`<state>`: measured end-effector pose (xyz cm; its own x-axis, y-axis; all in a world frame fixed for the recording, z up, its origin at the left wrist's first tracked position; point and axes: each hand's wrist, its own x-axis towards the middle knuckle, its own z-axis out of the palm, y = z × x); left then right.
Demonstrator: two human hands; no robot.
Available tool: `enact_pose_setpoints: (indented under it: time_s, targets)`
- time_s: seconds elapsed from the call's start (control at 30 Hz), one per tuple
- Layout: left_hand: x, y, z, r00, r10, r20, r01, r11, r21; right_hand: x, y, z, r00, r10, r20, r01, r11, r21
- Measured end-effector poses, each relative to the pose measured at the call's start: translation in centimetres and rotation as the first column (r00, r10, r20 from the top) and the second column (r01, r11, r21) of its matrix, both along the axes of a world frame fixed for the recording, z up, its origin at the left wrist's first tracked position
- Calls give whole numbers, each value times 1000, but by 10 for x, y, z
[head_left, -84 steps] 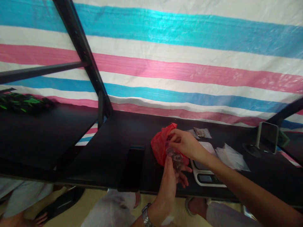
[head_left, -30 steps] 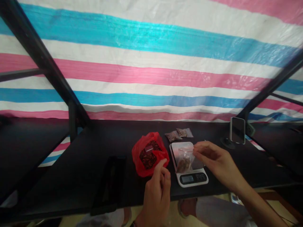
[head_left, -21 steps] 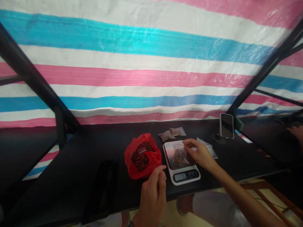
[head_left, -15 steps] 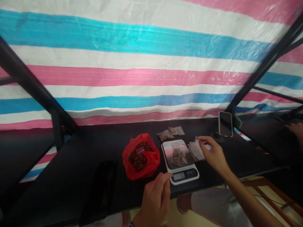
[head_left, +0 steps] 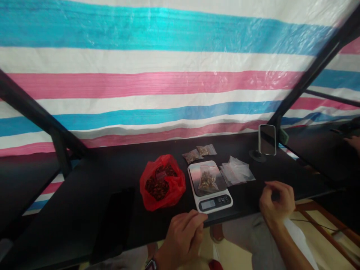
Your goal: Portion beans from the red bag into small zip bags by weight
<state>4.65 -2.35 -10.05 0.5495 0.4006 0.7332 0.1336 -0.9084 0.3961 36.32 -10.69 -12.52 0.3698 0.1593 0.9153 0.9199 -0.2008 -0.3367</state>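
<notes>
At bottom centre, the left hand [head_left: 184,233] lies half-curled just in front of the scale [head_left: 219,201], nothing visible in it; the right hand [head_left: 278,202], lower right, is loosely bent, also seemingly holding nothing. The filled clear bag [head_left: 207,180] sits on the scale's plate, untouched, presumably so only its weight registers. The red bag [head_left: 179,184], left of it, gapes, handy for reaching in. Beyond, two filled sachets [head_left: 192,155] [head_left: 206,150] seem set back, out of the way.

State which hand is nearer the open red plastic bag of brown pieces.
Left. The left hand is in front of the bag, slightly right; the right hand is far to the bag's right, beyond the white rectangular digital scale.
</notes>
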Motion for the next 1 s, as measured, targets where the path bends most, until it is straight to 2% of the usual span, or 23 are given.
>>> enact_pose_setpoints:
  time_s: [0.13, 0.33, 0.4, 0.47, 0.53, 0.63, 0.8, 0.87, 0.9, 1.0]
  targets:
    - [0, 1, -4, 1000, -3, 10, 3, 1000, 25, 0, 2, 2, 998, 11, -55, -13, 1000, -24]
    - [0, 3, -4, 999, -9, 52, 8, 999, 37, -8, -1, 4, 998, 47, -33, -47, 999, -8]
    - [0, 3, -3, 999, 7, 50, -8, 999, 34, -14, 1, 7, 995, 83, -50, -86, 995, -57]
    - [1, 3, -3, 999, 14, 37, -15, 999, 33, -22, 9, 13, 983, 162, -84, -174, 972, -161]
    - [1, 2, -3, 999, 13, 33, -14, 999, 34, -30, 23, 22, 954, 270, -131, -297, 909, -292]
    - [1, 2, -3, 999, 19, 41, -20, 999, 38, -43, 55, 40, 900, 389, -196, -434, 764, -478]
    - [2, 4, 3, 998, 25, 63, -25, 1000, 8, -56, 107, 62, 878, 368, -305, -464, 502, -729]
    - [3, 4, 5, 996, 39, 78, -36, 999, -39, -57, 116, 69, 849, 374, -373, -512, 410, -754]
    - [4, 5, 5, 994, 49, 93, -42, 996, -73, -58, 117, 73, 827, 389, -406, -546, 382, -746]
    - [6, 5, 4, 977, 116, 178, -72, 969, -238, -68, 108, 91, 728, 478, -492, -668, 334, -665]
